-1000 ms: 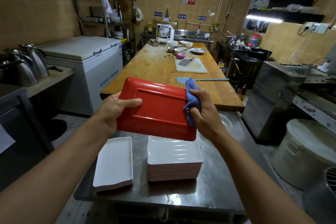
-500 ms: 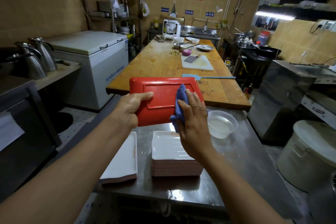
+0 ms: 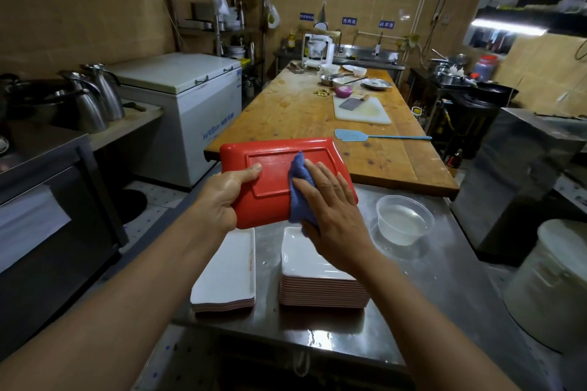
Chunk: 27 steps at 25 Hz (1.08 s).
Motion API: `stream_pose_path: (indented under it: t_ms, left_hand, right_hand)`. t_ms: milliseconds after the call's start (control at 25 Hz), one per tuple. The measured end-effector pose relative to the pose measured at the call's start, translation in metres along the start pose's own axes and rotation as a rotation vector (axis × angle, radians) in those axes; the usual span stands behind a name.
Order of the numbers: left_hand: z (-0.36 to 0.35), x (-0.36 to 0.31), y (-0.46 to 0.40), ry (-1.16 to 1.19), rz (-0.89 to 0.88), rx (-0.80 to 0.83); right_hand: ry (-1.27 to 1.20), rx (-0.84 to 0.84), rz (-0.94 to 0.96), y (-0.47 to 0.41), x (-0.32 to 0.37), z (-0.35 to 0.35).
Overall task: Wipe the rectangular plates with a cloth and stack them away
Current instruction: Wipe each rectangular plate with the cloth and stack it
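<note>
We see a glossy red plastic plate (image 3: 273, 197) under a soft blue cloth (image 3: 301, 187). The steel table (image 3: 428, 279) looks brushed and reflective, the long worktop (image 3: 295, 111) is worn wood, and the tub (image 3: 405, 219) is clear plastic.

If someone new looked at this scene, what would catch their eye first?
The bright red rectangular plate, held at centre above the steel counter, with the left hand gripping its edge. The right hand presses a blue cloth on it, above two stacks of white rectangular plates.
</note>
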<state>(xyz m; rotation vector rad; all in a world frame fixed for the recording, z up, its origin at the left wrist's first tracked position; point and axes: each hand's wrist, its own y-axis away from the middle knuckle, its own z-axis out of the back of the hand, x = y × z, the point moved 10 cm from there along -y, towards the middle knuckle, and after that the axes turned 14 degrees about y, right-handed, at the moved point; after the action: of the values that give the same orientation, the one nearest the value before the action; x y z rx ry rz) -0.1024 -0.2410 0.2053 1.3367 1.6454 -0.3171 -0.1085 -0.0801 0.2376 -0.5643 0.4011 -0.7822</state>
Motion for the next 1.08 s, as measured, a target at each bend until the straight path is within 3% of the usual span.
stream_pose_path:
  t_ms: [200, 440, 560, 680, 760, 920, 1080]
  left_hand:
    - [0.032, -0.007, -0.006, -0.001, 0.009, -0.043]
    - [0.074, -0.017, -0.012, -0.011, -0.010, -0.130]
    - [0.093, -0.043, -0.014, -0.077, -0.213, -0.142]
    - [0.091, -0.068, -0.007, -0.627, -0.611, -0.110]
    - [0.081, -0.053, -0.006, -0.972, -0.759, -0.032]
    - [0.069, 0.012, -0.007, -1.487, -0.885, 0.149]
    - [0.074, 0.061, -0.009, -1.705, -0.863, 0.285]
  right_hand:
    - [-0.236, 0.063, -0.137, 0.004, -0.023, -0.022]
    - [-0.291, 0.155, -0.235, -0.001, -0.012, -0.052]
    - [-0.377, 0.140, -0.393, -0.002, -0.026, -0.059]
    - [-0.487, 0.168, -0.509, 0.003, -0.029, -0.065]
    - [-0.551, 0.209, -0.546, 0.009, -0.025, -0.072]
    - [-0.559, 0.315, -0.600, 0.029, -0.021, -0.090]
    - [-0.586, 0.372, -0.625, 0.046, -0.019, -0.101]
